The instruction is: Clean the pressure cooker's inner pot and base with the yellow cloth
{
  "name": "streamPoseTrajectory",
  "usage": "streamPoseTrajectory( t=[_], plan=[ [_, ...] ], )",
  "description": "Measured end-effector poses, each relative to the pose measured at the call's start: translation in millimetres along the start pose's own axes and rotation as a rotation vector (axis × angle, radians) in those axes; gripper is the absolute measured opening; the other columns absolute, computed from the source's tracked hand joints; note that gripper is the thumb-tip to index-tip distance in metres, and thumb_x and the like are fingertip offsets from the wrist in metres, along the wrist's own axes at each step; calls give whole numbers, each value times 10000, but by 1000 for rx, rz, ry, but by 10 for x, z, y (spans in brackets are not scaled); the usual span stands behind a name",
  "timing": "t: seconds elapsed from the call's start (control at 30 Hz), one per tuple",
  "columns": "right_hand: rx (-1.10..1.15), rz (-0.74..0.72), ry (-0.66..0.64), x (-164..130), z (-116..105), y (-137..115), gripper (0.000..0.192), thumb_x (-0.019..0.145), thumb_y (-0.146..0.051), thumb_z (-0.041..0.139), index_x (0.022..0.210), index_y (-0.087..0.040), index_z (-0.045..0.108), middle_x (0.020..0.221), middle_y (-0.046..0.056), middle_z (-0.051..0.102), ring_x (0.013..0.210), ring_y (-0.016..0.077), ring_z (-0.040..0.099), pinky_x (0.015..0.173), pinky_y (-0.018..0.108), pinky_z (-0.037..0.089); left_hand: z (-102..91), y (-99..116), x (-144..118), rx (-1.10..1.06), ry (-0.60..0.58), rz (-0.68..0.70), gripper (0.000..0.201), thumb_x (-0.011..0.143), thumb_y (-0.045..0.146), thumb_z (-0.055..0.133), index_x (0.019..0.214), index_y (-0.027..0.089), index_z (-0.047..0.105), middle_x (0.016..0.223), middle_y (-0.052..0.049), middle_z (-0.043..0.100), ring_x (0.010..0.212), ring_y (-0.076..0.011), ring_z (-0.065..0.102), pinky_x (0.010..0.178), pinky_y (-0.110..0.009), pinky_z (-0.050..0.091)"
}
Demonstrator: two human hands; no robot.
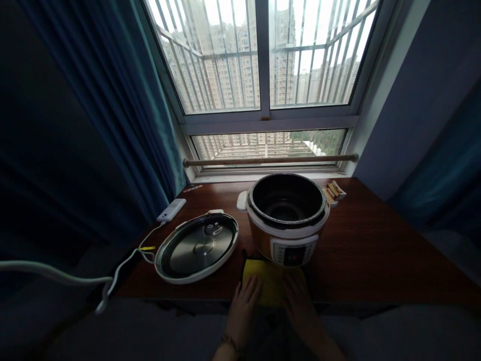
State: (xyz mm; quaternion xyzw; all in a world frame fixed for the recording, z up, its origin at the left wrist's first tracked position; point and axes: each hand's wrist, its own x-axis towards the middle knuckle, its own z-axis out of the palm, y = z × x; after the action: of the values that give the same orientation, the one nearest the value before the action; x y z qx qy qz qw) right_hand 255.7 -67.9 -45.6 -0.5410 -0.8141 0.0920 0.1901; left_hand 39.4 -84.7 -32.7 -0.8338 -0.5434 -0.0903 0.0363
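A yellow cloth (271, 288) with a dark edge lies at the front of the table. My left hand (246, 296) rests on its left part, fingers stretched out. On the right part lies my right hand (296, 296), dim in shadow, its fingers also extended and flat. Just behind the cloth stands an electric pressure cooker (259, 235), lidless, with a dark inner pot (287, 198) in it and a control panel facing me. To the left, the round cooker lid (203, 248) lies with its metal inside facing up.
A white power bank (172, 210) with a white cable (124, 263) sits at the table's left edge. A small holder with light-coloured pieces (335, 190) is behind the cooker's right side. Beyond the wooden table (376, 250) are a rail (270, 160) and a window; a blue curtain (124, 110) hangs left.
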Motion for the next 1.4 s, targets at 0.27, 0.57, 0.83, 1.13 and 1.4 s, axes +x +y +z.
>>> streamPoseTrajectory(
  t=[0.27, 0.57, 0.83, 1.13, 1.4],
  plan=[
    [29, -18, 108, -34, 71, 33, 445, 883, -265, 383, 1306, -150, 458, 1376, 80, 418, 1282, 237, 347, 1046, 429, 341, 103, -24, -8, 12, 67, 10, 709, 755, -31, 371, 1389, 267, 262, 1429, -55, 337, 1307, -204, 325, 1021, -456, 322],
    [42, -57, 180, -47, 99, 57, 425, 880, -252, 402, 1283, -142, 478, 1351, 92, 445, 1270, 245, 359, 1021, 439, 368, 27, 8, 2, -18, 64, -4, 640, 788, 49, 393, 1384, 256, 289, 1429, -59, 337, 1305, -210, 330, 1027, -437, 313],
    [62, -21, 184, -18, 113, 24, 422, 878, -253, 407, 1286, -171, 480, 1342, 81, 461, 1252, 241, 393, 1005, 431, 386, 127, -31, -6, 46, 100, 3, 712, 742, -14, 363, 1385, 280, 281, 1421, -44, 350, 1287, -200, 361, 1006, -415, 335],
    [32, -44, 159, -38, 127, 43, 593, 822, -426, 524, 1344, -175, 400, 1378, 102, 413, 1250, 292, 393, 987, 433, 401, 213, -88, -21, 34, 123, 9, 721, 736, -1, 383, 1388, 289, 279, 1414, -35, 366, 1285, -202, 360, 1004, -406, 319],
    [-8, -15, 121, -36, 228, 50, 632, 735, -201, 548, 1349, -180, 401, 1387, 92, 399, 1263, 312, 368, 1001, 473, 376, 219, -106, -17, 56, 142, 24, 644, 786, 70, 397, 1381, 297, 298, 1400, -31, 387, 1276, -198, 371, 989, -388, 316]
  ],
)
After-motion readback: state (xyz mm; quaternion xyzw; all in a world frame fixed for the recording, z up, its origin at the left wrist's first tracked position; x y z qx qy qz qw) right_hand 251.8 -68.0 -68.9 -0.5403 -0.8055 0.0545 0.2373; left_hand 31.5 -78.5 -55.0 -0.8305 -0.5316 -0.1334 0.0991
